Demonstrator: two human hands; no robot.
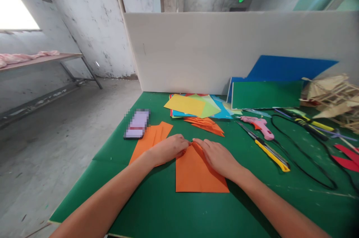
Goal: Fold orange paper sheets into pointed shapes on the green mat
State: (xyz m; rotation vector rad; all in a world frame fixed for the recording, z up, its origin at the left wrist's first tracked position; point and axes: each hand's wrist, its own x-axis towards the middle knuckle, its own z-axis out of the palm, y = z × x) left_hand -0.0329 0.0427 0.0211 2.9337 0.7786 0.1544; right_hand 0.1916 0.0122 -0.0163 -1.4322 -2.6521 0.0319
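Note:
In front of me a sheet of orange paper (196, 172) lies on the green tabletop (151, 208). Both hands meet at its far edge. My left hand (175, 146) has its fingers curled and pinched at the far left corner of the sheet. My right hand (215, 154) presses on the far right part, its thumb and fingertips closed on the paper near the other hand. The fingertips hide the exact fold. To the left, partly behind my left hand, lie creased orange sheets (146, 142). A small fan of folded orange pieces (206, 126) rests just beyond.
A phone (137, 124) lies at the left. Coloured paper (187, 105) is piled at the back. On the right are a pink glue gun (259, 126) with a black cord, a yellow utility knife (270, 154), red strips (346, 157) and a stick model (336, 98). Boards (266, 95) stand behind.

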